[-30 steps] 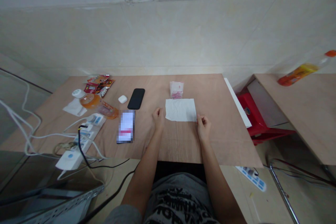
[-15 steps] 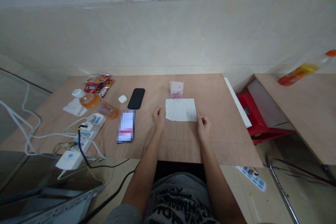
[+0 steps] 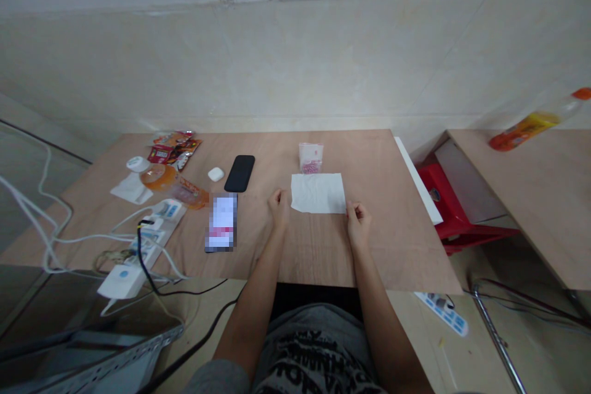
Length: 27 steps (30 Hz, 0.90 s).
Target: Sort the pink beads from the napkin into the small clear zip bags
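Note:
A white paper sheet [image 3: 317,192], a little wrinkled and with an uneven lower edge, lies flat on the wooden table. Just off its left edge, my left hand [image 3: 279,209] rests with the fingers curled in and nothing showing in them. My right hand [image 3: 358,221] is also closed, thumb against the curled fingers, right beside the sheet's lower right corner; whether it touches the paper is hard to tell. Behind the sheet is a small clear bag [image 3: 311,159] with a pinkish-red lower part.
Left of my hands are a lit phone [image 3: 221,221], a dark phone [image 3: 240,173], a white case [image 3: 215,174], an orange drink bottle [image 3: 173,183] on its side, snack packets [image 3: 173,151] and a power strip [image 3: 148,246] with cables. A red stool [image 3: 443,200] stands at right.

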Each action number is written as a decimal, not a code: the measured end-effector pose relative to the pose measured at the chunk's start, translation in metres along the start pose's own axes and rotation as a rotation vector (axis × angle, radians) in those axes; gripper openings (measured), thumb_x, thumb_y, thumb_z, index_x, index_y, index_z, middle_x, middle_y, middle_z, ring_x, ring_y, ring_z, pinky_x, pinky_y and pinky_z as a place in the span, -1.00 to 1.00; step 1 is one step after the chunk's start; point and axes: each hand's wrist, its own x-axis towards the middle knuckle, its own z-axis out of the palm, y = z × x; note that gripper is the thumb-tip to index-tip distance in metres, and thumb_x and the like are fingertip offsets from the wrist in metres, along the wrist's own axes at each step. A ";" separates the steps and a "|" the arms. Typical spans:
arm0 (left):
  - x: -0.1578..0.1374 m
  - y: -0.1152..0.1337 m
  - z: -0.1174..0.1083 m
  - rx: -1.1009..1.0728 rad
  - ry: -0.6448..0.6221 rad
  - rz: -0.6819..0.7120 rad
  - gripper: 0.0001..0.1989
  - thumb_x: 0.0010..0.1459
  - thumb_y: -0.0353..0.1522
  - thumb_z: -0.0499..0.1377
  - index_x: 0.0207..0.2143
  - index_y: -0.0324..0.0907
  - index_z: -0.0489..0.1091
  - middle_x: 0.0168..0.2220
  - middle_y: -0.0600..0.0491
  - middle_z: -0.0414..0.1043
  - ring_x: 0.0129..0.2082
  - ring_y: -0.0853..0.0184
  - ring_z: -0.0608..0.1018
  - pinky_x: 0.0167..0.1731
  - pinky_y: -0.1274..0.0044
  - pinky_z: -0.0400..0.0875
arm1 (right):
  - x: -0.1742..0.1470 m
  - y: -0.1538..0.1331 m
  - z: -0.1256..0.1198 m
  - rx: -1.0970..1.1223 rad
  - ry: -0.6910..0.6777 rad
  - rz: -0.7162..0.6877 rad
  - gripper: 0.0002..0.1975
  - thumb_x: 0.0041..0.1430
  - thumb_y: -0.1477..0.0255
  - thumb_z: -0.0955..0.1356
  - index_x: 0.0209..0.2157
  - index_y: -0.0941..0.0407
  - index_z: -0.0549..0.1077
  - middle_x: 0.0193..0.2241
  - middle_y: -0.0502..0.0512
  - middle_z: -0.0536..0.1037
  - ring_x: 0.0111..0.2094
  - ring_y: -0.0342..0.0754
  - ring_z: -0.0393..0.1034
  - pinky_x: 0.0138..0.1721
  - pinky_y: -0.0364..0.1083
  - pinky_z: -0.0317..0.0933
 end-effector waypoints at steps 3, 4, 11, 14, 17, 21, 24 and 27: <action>0.000 0.001 0.000 0.003 -0.006 0.002 -0.69 -0.01 -0.39 0.09 -0.66 -0.13 -0.04 -0.59 0.20 -0.13 -0.56 0.47 0.03 -0.56 0.57 -0.08 | 0.000 -0.001 0.000 0.007 -0.001 0.007 -0.56 0.15 0.06 0.31 -0.60 0.07 0.20 -0.64 -0.12 0.13 -0.54 -0.15 0.03 -0.47 -0.13 -0.02; -0.001 0.001 0.000 0.004 -0.008 0.004 -0.69 -0.01 -0.40 0.08 -0.66 -0.13 -0.04 -0.59 0.20 -0.13 -0.55 0.47 0.03 -0.55 0.57 -0.08 | 0.000 -0.002 0.000 0.012 -0.001 0.009 -0.56 0.15 0.07 0.31 -0.60 0.07 0.20 -0.63 -0.12 0.13 -0.54 -0.15 0.03 -0.47 -0.13 -0.02; -0.001 0.003 0.000 0.008 -0.008 0.002 -0.71 -0.02 -0.43 0.05 -0.67 -0.14 -0.05 -0.59 0.20 -0.14 -0.56 0.47 0.03 -0.55 0.58 -0.10 | 0.000 -0.002 0.000 0.008 -0.005 0.011 -0.55 0.15 0.05 0.31 -0.59 0.08 0.21 -0.62 -0.11 0.14 -0.53 -0.16 0.04 -0.48 -0.14 -0.02; -0.002 0.004 0.001 0.006 -0.002 -0.003 -0.70 -0.02 -0.43 0.06 -0.67 -0.14 -0.05 -0.59 0.20 -0.14 -0.56 0.47 0.03 -0.56 0.58 -0.09 | 0.000 -0.001 0.001 0.009 0.003 0.012 -0.55 0.14 0.04 0.31 -0.59 0.08 0.20 -0.62 -0.11 0.13 -0.53 -0.16 0.03 -0.49 -0.14 -0.03; -0.002 0.004 0.001 0.007 -0.005 -0.005 -0.70 -0.02 -0.41 0.06 -0.66 -0.14 -0.04 -0.59 0.20 -0.14 -0.56 0.47 0.03 -0.56 0.58 -0.09 | 0.000 -0.001 0.001 0.014 0.007 0.010 -0.55 0.13 0.04 0.31 -0.60 0.08 0.20 -0.63 -0.12 0.12 -0.54 -0.16 0.02 -0.48 -0.14 -0.03; -0.002 0.003 0.000 0.012 -0.013 -0.001 -0.69 -0.01 -0.41 0.07 -0.66 -0.13 -0.05 -0.59 0.20 -0.14 -0.56 0.47 0.03 -0.56 0.58 -0.10 | 0.001 0.000 0.001 0.027 0.001 0.016 -0.55 0.14 0.06 0.32 -0.61 0.08 0.21 -0.63 -0.12 0.13 -0.54 -0.16 0.03 -0.47 -0.13 -0.03; -0.001 0.002 0.000 0.015 -0.016 0.004 -0.69 -0.01 -0.41 0.06 -0.66 -0.13 -0.06 -0.59 0.20 -0.14 -0.55 0.47 0.02 -0.56 0.57 -0.10 | 0.001 0.000 0.001 0.032 0.005 0.010 -0.56 0.14 0.07 0.32 -0.61 0.08 0.20 -0.62 -0.12 0.14 -0.54 -0.16 0.03 -0.46 -0.13 -0.03; -0.001 0.002 0.000 0.020 -0.019 0.010 -0.70 0.00 -0.40 0.06 -0.66 -0.13 -0.05 -0.59 0.20 -0.14 -0.55 0.47 0.02 -0.55 0.57 -0.10 | 0.001 0.000 0.001 0.025 0.005 0.010 -0.57 0.14 0.08 0.32 -0.60 0.08 0.21 -0.62 -0.12 0.13 -0.54 -0.16 0.03 -0.46 -0.13 -0.03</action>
